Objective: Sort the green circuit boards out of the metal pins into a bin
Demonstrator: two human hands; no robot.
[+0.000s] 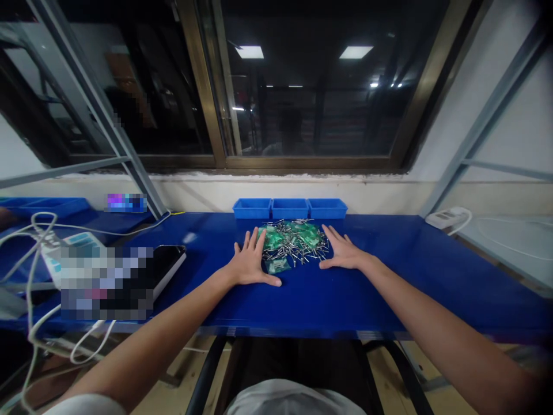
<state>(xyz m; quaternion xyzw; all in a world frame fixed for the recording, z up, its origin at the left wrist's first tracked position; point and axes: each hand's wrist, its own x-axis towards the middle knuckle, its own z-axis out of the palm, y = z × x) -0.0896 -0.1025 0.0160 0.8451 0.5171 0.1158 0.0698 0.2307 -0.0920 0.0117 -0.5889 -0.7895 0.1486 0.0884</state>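
On the blue tabletop [285, 305] lies a loose pile of thin metal pieces [294, 252], which look like screws or rivets. Several small green plastic packets [307, 235] are mixed into the heap, and one more packet [277, 265] lies at its near left edge. My left hand [249, 262] is at the left side of the pile, fingers spread and palm down, holding nothing. At the right side, my right hand [341, 249] has its fingers apart, and it too is without anything in its grasp. Whether the fingertips touch the pieces I cannot tell.
Three joined blue bins [290, 208] stand behind the pile against the wall. To the left are a dark-screened device [170, 259], partly blurred out, and white cables [32, 288]. A white power strip [447, 218] lies at the right. Grey metal posts [466, 144] rise at both sides.
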